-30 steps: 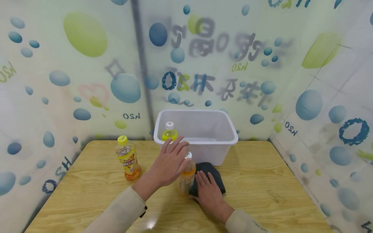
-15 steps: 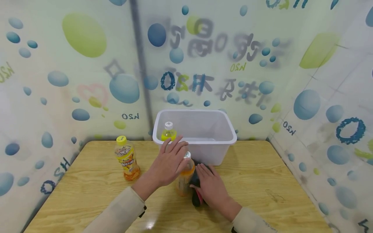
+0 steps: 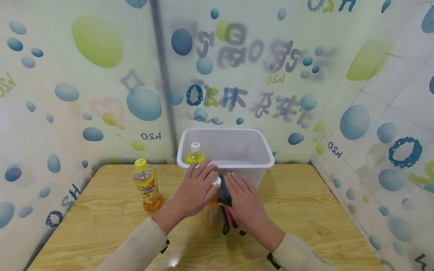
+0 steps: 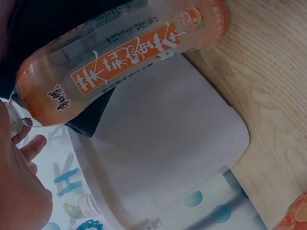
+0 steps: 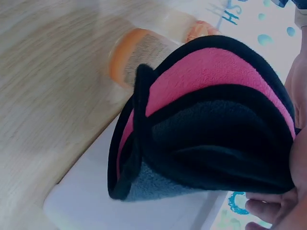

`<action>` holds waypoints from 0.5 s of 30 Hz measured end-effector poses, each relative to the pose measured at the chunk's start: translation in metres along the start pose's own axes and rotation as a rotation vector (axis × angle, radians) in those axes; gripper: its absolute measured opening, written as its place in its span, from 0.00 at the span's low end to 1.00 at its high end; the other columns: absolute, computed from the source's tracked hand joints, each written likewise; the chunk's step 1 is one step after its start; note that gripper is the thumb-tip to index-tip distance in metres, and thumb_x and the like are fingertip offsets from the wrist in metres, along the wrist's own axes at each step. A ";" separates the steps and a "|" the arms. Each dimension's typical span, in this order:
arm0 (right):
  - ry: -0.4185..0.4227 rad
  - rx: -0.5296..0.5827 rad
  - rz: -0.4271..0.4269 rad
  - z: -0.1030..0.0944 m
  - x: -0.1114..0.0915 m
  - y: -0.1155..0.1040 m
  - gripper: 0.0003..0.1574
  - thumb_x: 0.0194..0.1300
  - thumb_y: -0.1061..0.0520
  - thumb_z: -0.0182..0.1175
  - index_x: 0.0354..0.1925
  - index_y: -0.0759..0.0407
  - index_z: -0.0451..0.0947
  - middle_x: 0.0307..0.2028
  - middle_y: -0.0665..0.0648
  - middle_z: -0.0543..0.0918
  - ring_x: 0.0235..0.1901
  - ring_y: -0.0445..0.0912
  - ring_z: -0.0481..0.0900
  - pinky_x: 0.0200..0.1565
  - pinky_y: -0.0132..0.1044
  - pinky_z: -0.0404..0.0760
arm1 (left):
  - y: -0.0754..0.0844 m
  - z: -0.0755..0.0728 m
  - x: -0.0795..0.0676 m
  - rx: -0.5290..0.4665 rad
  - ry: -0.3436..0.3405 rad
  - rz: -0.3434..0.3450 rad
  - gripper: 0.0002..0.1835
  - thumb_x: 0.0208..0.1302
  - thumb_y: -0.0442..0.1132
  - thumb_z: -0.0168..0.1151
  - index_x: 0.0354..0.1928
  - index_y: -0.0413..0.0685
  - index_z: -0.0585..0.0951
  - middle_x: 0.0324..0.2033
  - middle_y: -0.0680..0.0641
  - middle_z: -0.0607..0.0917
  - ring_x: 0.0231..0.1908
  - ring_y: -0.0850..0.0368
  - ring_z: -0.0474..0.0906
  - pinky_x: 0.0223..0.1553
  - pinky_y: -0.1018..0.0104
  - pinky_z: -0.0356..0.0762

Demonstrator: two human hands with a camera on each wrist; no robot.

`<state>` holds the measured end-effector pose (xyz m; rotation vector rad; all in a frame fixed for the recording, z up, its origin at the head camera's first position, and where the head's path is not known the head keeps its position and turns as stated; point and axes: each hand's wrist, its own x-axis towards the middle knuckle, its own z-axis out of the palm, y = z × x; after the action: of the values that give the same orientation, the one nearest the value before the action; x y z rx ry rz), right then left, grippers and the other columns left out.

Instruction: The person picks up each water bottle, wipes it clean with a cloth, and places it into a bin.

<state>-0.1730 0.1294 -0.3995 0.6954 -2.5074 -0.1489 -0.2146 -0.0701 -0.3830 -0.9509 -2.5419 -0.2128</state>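
Observation:
My left hand (image 3: pixel 196 188) holds a clear plastic drink bottle (image 3: pixel 213 218) at its white cap and neck. An orange label with white lettering runs along that bottle (image 4: pixel 129 57) in the left wrist view. On its right side, my right hand (image 3: pixel 247 207) grips a folded dark cloth (image 3: pixel 225 194) close against the bottle. In the right wrist view the cloth (image 5: pixel 211 129) shows dark grey fleece, a bright pink face and black edging, its folds hanging loose. The right palm is hidden from the head view.
A white plastic bin (image 3: pixel 225 166) stands just behind the hands, with a yellow-green bottle (image 3: pixel 195 155) inside at its left. Left on the wooden table (image 3: pixel 112 222) stands a yellow-capped bottle (image 3: pixel 148 188). Patterned walls (image 3: pixel 101 150) enclose the back and sides.
My right hand has moved from lying over the spread cloth to higher beside the bottle. The cloth is now gathered narrower, its pink side showing. The left hand keeps its place.

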 end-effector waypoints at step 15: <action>-0.076 -0.128 0.000 0.014 -0.005 -0.005 0.53 0.59 0.36 0.66 0.69 0.67 0.63 0.68 0.62 0.70 0.71 0.51 0.64 0.72 0.47 0.61 | -0.001 0.000 -0.001 -0.029 -0.007 -0.009 0.22 0.77 0.53 0.37 0.60 0.51 0.72 0.67 0.49 0.69 0.76 0.51 0.47 0.74 0.45 0.44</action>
<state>-0.1743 0.1267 -0.4148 0.6486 -2.5434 -0.3384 -0.2146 -0.0709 -0.3836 -0.9526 -2.5563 -0.2497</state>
